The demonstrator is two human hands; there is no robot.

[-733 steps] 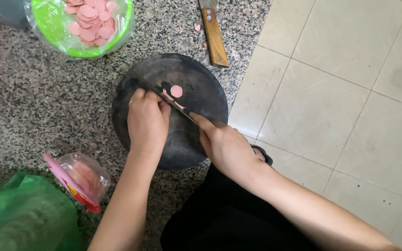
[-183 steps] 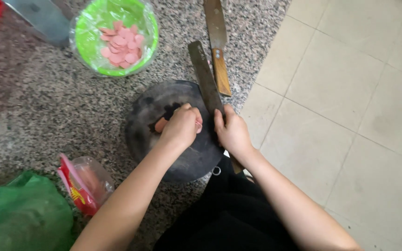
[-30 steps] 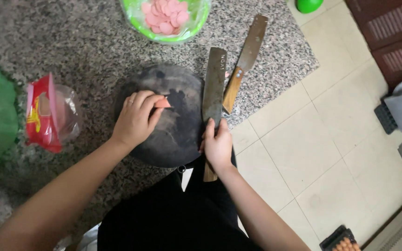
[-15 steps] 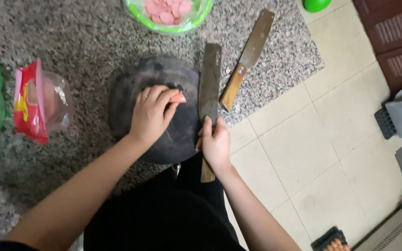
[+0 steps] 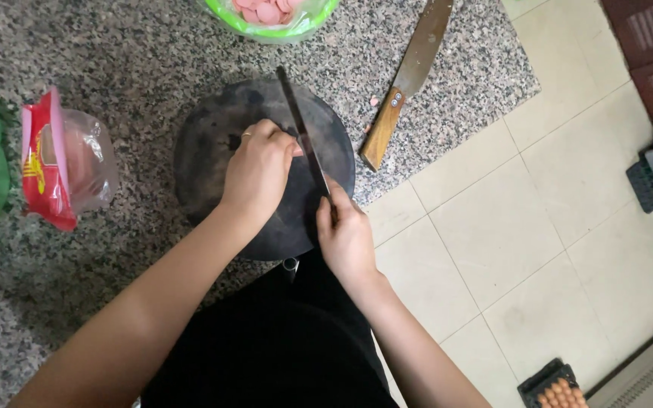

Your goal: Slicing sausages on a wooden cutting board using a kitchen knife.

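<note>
cleaver (image 5: pixel 301 136): long dark blade, seen almost edge-on, standing upright on its cutting edge across the right half of the chopping block; blade runs from the far rim toward the near rim; handle hidden inside the right hand (image 5: pixel 347 238), which is closed around it; chopping block (image 5: pixel 213 136): round, dark, worn, lying flat on the speckled granite surface; left hand (image 5: pixel 260 168): curled palm-down on the block's centre, fingertips just beside the blade's left face; whatever lies beneath the fingers is hidden.
</note>
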